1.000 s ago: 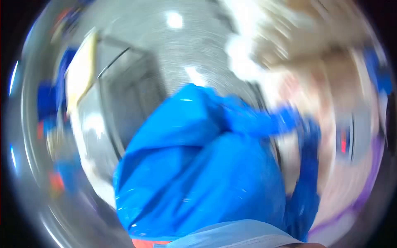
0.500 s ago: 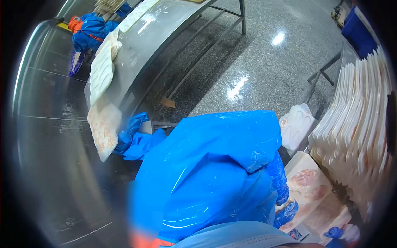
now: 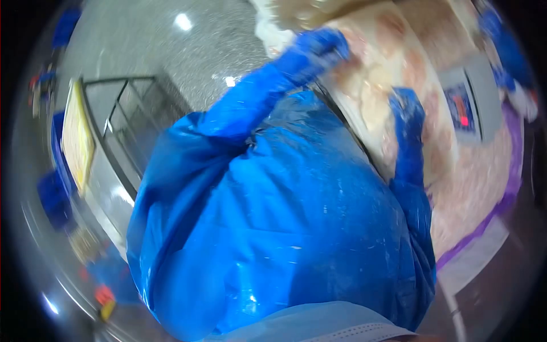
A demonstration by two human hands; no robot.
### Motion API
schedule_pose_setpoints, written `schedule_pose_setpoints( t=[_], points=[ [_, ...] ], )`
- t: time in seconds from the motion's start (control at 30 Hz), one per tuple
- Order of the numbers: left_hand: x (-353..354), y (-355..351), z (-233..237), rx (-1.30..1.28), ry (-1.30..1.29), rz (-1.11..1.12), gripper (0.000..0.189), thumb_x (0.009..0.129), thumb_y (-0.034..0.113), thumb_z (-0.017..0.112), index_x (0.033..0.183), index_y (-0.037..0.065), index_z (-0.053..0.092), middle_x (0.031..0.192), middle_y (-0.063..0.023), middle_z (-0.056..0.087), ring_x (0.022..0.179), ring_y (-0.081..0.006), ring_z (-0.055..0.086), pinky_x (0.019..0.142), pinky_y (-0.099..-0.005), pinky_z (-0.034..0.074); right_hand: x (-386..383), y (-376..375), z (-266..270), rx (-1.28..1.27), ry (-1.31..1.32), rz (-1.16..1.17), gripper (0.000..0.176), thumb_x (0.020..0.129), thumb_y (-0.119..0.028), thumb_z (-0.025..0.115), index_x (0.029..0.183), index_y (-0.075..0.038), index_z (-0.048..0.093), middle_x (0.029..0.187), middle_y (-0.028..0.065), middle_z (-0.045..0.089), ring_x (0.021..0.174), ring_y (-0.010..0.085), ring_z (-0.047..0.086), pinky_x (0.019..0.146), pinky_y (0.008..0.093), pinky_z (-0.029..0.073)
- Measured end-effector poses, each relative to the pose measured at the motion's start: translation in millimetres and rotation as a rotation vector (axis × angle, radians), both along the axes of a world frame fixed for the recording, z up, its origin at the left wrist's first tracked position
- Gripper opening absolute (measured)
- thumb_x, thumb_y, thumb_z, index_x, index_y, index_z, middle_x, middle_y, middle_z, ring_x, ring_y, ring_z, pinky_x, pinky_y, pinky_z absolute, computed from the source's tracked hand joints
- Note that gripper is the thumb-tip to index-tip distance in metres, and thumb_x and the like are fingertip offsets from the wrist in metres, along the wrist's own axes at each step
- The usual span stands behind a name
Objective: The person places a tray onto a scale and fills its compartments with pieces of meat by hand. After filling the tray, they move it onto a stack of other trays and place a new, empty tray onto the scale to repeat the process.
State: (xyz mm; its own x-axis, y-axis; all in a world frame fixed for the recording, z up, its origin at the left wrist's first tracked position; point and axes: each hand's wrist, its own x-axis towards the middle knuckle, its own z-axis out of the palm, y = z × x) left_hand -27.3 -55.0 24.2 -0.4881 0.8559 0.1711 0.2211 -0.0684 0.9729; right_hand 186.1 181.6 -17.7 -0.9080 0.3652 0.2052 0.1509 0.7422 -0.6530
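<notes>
Both of my hands wear blue gloves and are over a white moulded tray (image 3: pixel 356 23) with several shallow hollows holding pale pink meat paste. My left hand (image 3: pixel 319 50) is at the tray's near-left side, its fingers curled in; whatever it holds, if anything, is hidden. My right hand (image 3: pixel 408 105) is over the middle of the tray, fingers bent and drawn together; I cannot make out what is in them. Between the hands lies a pale, wet-looking lump (image 3: pixel 374 101) on the tray. Motion blur softens the details.
A grey scale (image 3: pixel 474 94) with a lit red display stands beyond the tray. Pink minced meat (image 3: pixel 476 176) lies in a purple-edged liner (image 3: pixel 504 199). Another person's blue sleeve (image 3: pixel 510 54) is at the right edge. A metal table (image 3: pixel 102 176) stands to the left.
My view has swung right and down from the steel table and floor to the meat tray. Both my hands, largely hidden before, are now in sight over the tray.
</notes>
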Motion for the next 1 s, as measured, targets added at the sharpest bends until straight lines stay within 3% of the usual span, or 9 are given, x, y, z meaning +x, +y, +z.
schedule_pose_setpoints(
  t=[0.13, 0.23, 0.33, 0.47, 0.6, 0.73, 0.87, 0.93, 1.0],
  points=[
    [-4.6, 2.0, 15.5, 0.063, -0.178, 0.023, 0.018, 0.094, 0.003, 0.061, 0.112, 0.005, 0.064, 0.107, -0.0048, 0.066, 0.104, -0.0150, 0.063, 0.095, -0.0299, 0.050, -0.3, -21.1, 0.2, -0.081, -0.009, -0.201, 0.019, 0.085, -0.013, 0.072, 0.101, -0.004, 0.067, 0.098, 0.0147, 0.070, 0.091, 0.0302, 0.067, 0.082, 0.0366, 0.053],
    [-8.9, 6.9, -26.1, 0.047, 0.678, -0.186, 0.025, 0.092, 0.002, 0.061, 0.116, 0.008, 0.064, 0.115, -0.0106, 0.067, 0.111, -0.0260, 0.063, 0.098, -0.0375, 0.051, 0.1, -23.0, -3.5, -0.166, 0.017, -0.278, 0.021, 0.084, -0.016, 0.073, 0.101, -0.006, 0.067, 0.095, 0.0131, 0.070, 0.088, 0.0278, 0.068, 0.081, 0.0351, 0.053],
    [-10.5, -12.8, -12.6, 0.068, 0.876, 0.064, 0.029, 0.090, 0.001, 0.060, 0.117, 0.010, 0.064, 0.118, -0.0129, 0.067, 0.113, -0.0307, 0.063, 0.098, -0.0401, 0.051, 2.3, -23.1, -8.5, -0.149, 0.054, -0.322, 0.019, 0.085, -0.015, 0.072, 0.101, -0.005, 0.067, 0.094, 0.0121, 0.070, 0.087, 0.0248, 0.068, 0.081, 0.0342, 0.053],
    [28.0, -13.2, -38.6, 0.009, 0.878, -0.233, 0.041, 0.088, -0.002, 0.056, 0.127, 0.011, 0.062, 0.123, -0.0126, 0.066, 0.118, -0.0309, 0.062, 0.099, -0.0411, 0.050, 0.7, -30.3, -0.9, -0.230, -0.009, -0.391, 0.018, 0.085, -0.012, 0.072, 0.100, -0.004, 0.067, 0.094, 0.0115, 0.070, 0.087, 0.0229, 0.068, 0.080, 0.0337, 0.052],
    [14.2, -11.9, -27.5, 0.047, 0.878, -0.110, 0.044, 0.088, 0.002, 0.058, 0.131, 0.010, 0.061, 0.128, -0.0131, 0.064, 0.121, -0.0308, 0.060, 0.104, -0.0419, 0.047, 10.7, -34.2, -8.6, -0.405, 0.074, -0.379, 0.018, 0.085, -0.010, 0.072, 0.100, -0.004, 0.066, 0.092, 0.0107, 0.069, 0.087, 0.0218, 0.067, 0.080, 0.0329, 0.052],
    [43.9, 40.4, -11.5, 0.143, 0.425, -0.140, 0.044, 0.088, 0.009, 0.062, 0.132, 0.009, 0.059, 0.132, -0.0144, 0.062, 0.124, -0.0302, 0.058, 0.109, -0.0434, 0.042, -1.2, -47.0, 21.2, -0.350, 0.050, -0.258, 0.019, 0.085, -0.009, 0.072, 0.103, -0.004, 0.066, 0.092, 0.0111, 0.068, 0.087, 0.0227, 0.067, 0.080, 0.0330, 0.052],
    [55.0, 67.5, -20.2, -0.173, 0.775, -0.171, 0.039, 0.090, 0.023, 0.064, 0.126, 0.008, 0.060, 0.106, -0.0128, 0.067, 0.099, -0.0326, 0.062, 0.083, -0.0461, 0.047, -11.3, -56.1, 52.6, -0.249, -0.022, -0.221, 0.018, 0.085, -0.007, 0.071, 0.101, -0.004, 0.064, 0.091, 0.0137, 0.068, 0.085, 0.0264, 0.067, 0.077, 0.0355, 0.052],
    [53.1, 70.5, -31.2, -0.026, 0.836, -0.087, 0.033, 0.091, 0.023, 0.064, 0.120, 0.008, 0.061, 0.091, -0.0113, 0.065, 0.084, -0.0329, 0.060, 0.071, -0.0461, 0.045, -15.7, -58.8, 58.1, -0.240, -0.058, -0.235, 0.015, 0.085, -0.007, 0.071, 0.098, -0.005, 0.063, 0.088, 0.0133, 0.068, 0.081, 0.0278, 0.067, 0.074, 0.0369, 0.052],
    [48.5, 69.2, -29.1, -0.235, 0.827, -0.216, 0.032, 0.092, 0.023, 0.064, 0.119, 0.008, 0.061, 0.084, -0.0121, 0.064, 0.079, -0.0325, 0.061, 0.068, -0.0455, 0.046, -18.6, -61.1, 51.6, -0.282, -0.017, -0.212, 0.015, 0.086, -0.002, 0.069, 0.099, -0.003, 0.063, 0.087, 0.0062, 0.066, 0.084, 0.0136, 0.064, 0.081, 0.0308, 0.051]
  ],
)
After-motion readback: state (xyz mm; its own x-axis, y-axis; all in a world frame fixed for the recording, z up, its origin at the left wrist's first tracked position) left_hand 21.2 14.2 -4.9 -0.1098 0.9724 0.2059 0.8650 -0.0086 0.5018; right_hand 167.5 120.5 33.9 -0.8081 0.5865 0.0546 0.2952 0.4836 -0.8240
